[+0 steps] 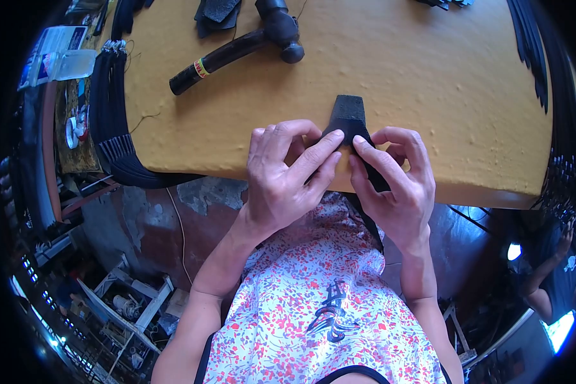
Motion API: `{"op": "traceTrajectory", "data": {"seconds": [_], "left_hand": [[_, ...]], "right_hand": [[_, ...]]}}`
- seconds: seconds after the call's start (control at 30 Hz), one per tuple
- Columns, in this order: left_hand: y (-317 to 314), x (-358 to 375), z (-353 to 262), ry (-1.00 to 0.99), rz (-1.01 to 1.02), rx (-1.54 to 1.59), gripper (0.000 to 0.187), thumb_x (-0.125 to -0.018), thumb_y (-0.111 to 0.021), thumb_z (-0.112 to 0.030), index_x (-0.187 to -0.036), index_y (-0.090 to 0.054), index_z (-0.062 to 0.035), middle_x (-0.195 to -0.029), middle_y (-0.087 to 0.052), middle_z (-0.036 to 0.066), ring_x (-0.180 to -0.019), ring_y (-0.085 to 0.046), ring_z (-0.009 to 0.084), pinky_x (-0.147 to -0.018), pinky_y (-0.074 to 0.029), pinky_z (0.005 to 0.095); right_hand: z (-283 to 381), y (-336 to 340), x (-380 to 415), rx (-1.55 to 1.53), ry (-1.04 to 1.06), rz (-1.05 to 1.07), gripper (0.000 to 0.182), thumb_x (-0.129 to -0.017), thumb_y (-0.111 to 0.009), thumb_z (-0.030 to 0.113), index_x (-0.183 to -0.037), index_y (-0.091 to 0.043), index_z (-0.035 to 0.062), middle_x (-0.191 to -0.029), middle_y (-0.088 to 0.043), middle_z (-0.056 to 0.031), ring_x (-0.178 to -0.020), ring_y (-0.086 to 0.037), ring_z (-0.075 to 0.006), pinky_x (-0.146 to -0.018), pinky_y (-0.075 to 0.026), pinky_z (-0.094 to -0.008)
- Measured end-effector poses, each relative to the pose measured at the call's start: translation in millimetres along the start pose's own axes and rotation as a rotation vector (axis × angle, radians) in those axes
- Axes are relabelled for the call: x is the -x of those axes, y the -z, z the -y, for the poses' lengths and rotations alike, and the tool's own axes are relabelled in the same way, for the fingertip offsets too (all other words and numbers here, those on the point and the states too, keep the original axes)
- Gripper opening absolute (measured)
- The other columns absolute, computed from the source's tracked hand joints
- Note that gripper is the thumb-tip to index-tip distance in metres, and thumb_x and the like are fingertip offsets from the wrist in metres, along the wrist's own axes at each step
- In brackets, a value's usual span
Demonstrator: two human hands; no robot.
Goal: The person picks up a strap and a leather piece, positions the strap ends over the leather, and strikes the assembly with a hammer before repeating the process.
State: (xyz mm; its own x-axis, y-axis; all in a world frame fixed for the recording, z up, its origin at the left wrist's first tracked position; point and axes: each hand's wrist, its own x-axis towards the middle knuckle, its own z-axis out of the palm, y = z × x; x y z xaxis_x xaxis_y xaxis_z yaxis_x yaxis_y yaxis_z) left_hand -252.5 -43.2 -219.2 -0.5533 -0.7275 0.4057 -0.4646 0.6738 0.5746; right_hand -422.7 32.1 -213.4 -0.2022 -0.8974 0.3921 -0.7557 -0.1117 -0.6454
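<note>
At the front edge of the yellow-covered table, a black strap lies with a rough, dark grey tapered end pointing away from me. My left hand presses its thumb and fingertips onto the left side of the strap, just below the grey end. Close beside it, my right hand pinches the right side, thumb and index finger near the middle. One black length runs under my right fingers toward the table edge. Part of the strap is hidden behind my fingers.
A ball-peen hammer lies on the yellow tabletop. Dark flat pieces sit at the far edge. Bundles of black straps hang at the left and right sides. Another person is at the right; a wooden frame stands lower left.
</note>
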Motion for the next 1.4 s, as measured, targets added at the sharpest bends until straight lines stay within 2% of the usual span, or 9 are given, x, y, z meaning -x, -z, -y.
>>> {"op": "traceTrajectory", "data": {"seconds": [0.1,0.2,0.27,0.77,0.87,1.4], "left_hand": [[1.0,1.1,-0.2,0.001,0.001,0.008,0.037,-0.077,-0.083,-0.003,-0.112,-0.079,-0.0121,-0.101,-0.063,0.003,-0.078,-0.053,0.0152,-0.066,-0.044,0.0295],[-1.3,6.0,1.9,0.106,-0.030,0.121,0.037,-0.078,-0.083,-0.002,-0.114,-0.079,-0.0118,-0.103,-0.062,0.004,-0.078,-0.052,0.0134,-0.060,-0.044,0.0271],[-3.4,5.6,4.4,0.018,-0.049,0.063,0.039,-0.076,-0.082,-0.008,-0.115,-0.077,-0.0103,-0.100,-0.063,0.003,-0.071,-0.055,0.0161,-0.072,-0.043,0.0356],[-4.8,2.3,3.7,-0.057,-0.038,-0.030,0.039,-0.075,-0.082,-0.009,-0.114,-0.078,-0.0115,-0.099,-0.062,0.002,-0.072,-0.052,0.0169,-0.070,-0.039,0.0351],[-0.1,0.5,-0.1,-0.038,0.018,-0.067,0.041,-0.075,-0.084,-0.004,-0.114,-0.079,-0.0133,-0.103,-0.062,0.003,-0.073,-0.051,0.0146,-0.072,-0.042,0.0309],[0.2,0.6,2.6,-0.055,0.027,-0.060,0.041,-0.074,-0.084,-0.005,-0.113,-0.079,-0.0130,-0.103,-0.062,0.003,-0.071,-0.052,0.0132,-0.073,-0.041,0.0318]], "right_hand": [[1.8,0.6,-1.3,0.000,-0.007,0.004,0.033,-0.073,-0.081,0.001,-0.105,-0.075,0.0081,-0.099,-0.061,-0.0048,-0.066,-0.052,-0.0156,-0.057,-0.046,-0.0305],[1.5,0.4,-1.4,-0.005,-0.016,0.003,0.032,-0.073,-0.081,0.001,-0.104,-0.075,0.0081,-0.099,-0.061,-0.0048,-0.065,-0.052,-0.0157,-0.056,-0.046,-0.0306],[1.5,0.6,-1.2,-0.009,-0.013,-0.003,0.032,-0.073,-0.081,0.001,-0.104,-0.074,0.0080,-0.099,-0.061,-0.0048,-0.065,-0.051,-0.0157,-0.056,-0.046,-0.0307],[0.0,1.6,-3.7,-0.011,-0.014,0.019,0.031,-0.072,-0.081,0.002,-0.101,-0.074,0.0076,-0.098,-0.061,-0.0050,-0.065,-0.052,-0.0155,-0.057,-0.047,-0.0309],[-1.1,3.3,-5.2,-0.007,-0.006,0.028,0.030,-0.072,-0.082,0.002,-0.101,-0.075,0.0078,-0.098,-0.061,-0.0050,-0.064,-0.053,-0.0153,-0.056,-0.047,-0.0306],[-2.7,5.4,-7.4,-0.076,-0.040,0.047,0.034,-0.073,-0.083,-0.001,-0.105,-0.076,0.0082,-0.101,-0.061,-0.0064,-0.061,-0.053,-0.0135,-0.054,-0.047,-0.0290]]}}
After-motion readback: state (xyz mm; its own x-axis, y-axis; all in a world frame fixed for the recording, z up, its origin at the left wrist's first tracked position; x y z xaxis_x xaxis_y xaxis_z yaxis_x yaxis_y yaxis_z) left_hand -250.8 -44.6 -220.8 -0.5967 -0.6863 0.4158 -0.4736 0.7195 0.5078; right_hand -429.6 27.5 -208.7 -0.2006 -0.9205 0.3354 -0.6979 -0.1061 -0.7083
